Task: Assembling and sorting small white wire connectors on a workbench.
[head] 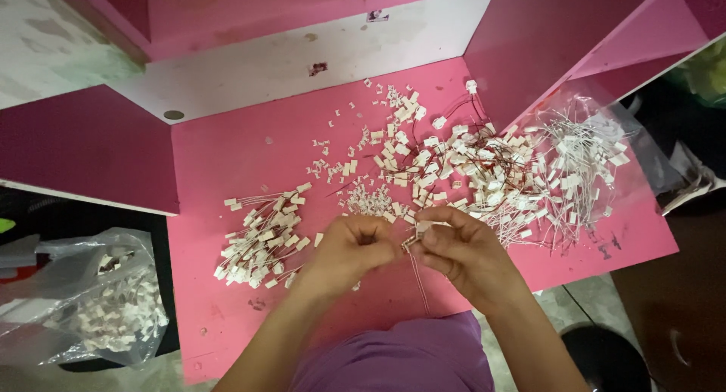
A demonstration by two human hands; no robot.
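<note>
My left hand (349, 250) and my right hand (460, 250) meet over the front of the pink table (227, 146). The right hand pinches a small white plastic connector (422, 227) with thin red wires (418, 275) hanging down toward me. My left fingers are closed at the connector's left end; what they hold is too small to tell. A bundle of wired white connectors (261, 237) lies just left of my left hand. Loose small white connector housings (370, 199) are scattered right behind both hands.
A big heap of wired connectors (484, 172) fills the table's right side, partly on a clear plastic bag (597, 146). Another clear bag with white parts (106, 305) sits low at the left, off the table. Pink side panels (83, 142) wall the table.
</note>
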